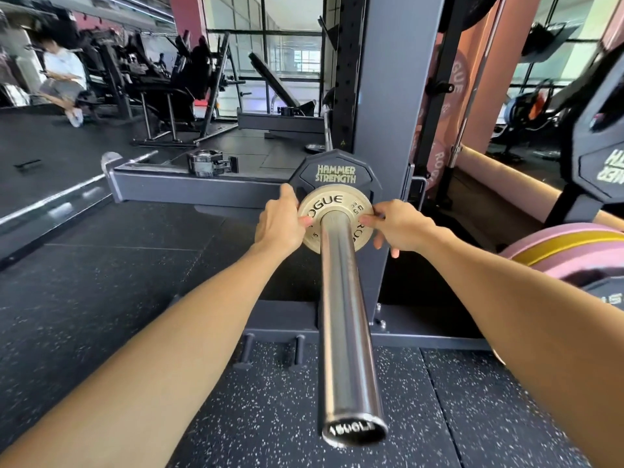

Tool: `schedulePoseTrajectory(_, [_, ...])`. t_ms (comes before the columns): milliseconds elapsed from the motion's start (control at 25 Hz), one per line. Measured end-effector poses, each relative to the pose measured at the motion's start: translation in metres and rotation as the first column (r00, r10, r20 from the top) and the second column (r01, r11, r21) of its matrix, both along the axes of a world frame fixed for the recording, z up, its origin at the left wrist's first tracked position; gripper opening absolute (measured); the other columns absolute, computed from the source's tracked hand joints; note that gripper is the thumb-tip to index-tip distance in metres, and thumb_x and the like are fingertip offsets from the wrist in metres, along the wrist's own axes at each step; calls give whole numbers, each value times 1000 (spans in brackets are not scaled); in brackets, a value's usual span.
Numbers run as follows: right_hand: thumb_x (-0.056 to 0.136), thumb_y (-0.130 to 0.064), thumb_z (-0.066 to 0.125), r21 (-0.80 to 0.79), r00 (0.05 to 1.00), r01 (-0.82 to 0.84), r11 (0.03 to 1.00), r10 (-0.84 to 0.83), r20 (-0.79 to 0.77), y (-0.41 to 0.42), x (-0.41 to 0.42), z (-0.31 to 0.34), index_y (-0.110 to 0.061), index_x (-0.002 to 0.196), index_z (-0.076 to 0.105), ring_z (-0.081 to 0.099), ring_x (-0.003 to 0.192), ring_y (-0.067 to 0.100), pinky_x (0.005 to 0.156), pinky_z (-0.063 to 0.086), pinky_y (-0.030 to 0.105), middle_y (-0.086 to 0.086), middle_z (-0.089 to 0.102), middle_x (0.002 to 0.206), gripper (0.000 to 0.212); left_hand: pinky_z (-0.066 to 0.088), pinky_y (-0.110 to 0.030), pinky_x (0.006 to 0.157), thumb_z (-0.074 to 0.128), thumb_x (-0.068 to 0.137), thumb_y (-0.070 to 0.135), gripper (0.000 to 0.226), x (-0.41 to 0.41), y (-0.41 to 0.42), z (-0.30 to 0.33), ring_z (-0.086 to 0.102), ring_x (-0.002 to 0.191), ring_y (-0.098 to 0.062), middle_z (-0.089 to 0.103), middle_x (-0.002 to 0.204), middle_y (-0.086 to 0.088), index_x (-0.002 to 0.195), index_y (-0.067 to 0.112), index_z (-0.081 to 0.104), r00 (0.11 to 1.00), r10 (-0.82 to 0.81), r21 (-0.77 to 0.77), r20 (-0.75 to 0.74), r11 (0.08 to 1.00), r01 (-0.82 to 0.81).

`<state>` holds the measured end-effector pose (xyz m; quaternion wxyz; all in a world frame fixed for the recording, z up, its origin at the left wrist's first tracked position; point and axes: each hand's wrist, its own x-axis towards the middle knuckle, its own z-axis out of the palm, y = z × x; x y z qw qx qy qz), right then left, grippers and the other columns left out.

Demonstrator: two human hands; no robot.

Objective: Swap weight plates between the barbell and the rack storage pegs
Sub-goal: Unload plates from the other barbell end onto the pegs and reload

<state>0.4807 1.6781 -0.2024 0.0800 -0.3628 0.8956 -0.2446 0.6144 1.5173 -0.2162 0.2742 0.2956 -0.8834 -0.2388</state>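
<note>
Head view: left hand (277, 221) and right hand (398, 228) hide the small plate (332, 206) edges.

Barbell sleeve (347, 332): polished steel, horizontal, its open end toward the viewer. Small plate (329, 206): pale metal disc marked ROGUE, upright on the sleeve, face toward the viewer. Large plate (334, 173): black, many-sided, lettered HAMMER STRENGTH, upright just behind the small plate. Both plates sit at the sleeve's inner end, beside the grey rack upright (388, 96).
</note>
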Motion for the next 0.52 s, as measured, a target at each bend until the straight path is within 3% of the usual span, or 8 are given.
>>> schedulePoseTrajectory(120, [98, -50, 42, 75, 998, 31, 997, -27, -55, -17, -19, 6, -22, 101, 59, 65, 48, 20, 84, 51, 41, -1, 73, 68, 33, 49, -45, 73, 67, 90, 31, 37, -23, -13, 5, 61, 96, -36, 61, 108, -15, 111, 9, 46, 995, 30, -86, 95, 996, -22])
schedulePoseTrajectory(240, [98, -54, 38, 207, 984, 88, 974, -53, -172, -30, -27, 16, -20, 94, 59, 69, 56, 19, 72, 46, 32, -2, 73, 65, 41, 45, -45, 78, 65, 91, 36, 43, -41, -24, 12, 60, 104, -38, 62, 114, -17, 117, 7, 49, 983, 72, -247, 170, 969, -29])
schedulePoseTrajectory(360, [99, -50, 40, 274, 960, 158, 949, -83, -266, -41, -35, 20, -10, 87, 66, 71, 60, 19, 63, 42, 29, 3, 74, 67, 50, 45, -44, 83, 64, 91, 38, 46, -58, -34, 16, 59, 110, -38, 61, 119, -18, 121, 6, 50, 975, 98, -301, 198, 953, -34])
schedulePoseTrajectory(520, [101, -38, 42, 312, 954, 192, 930, -103, -281, -42, -35, 17, -11, 87, 65, 72, 64, 20, 60, 43, 27, 3, 75, 73, 38, 44, -43, 82, 61, 93, 38, 58, -67, -34, 14, 57, 115, -37, 59, 125, -17, 136, 6, 40, 959, 162, -321, 234, 943, -81])
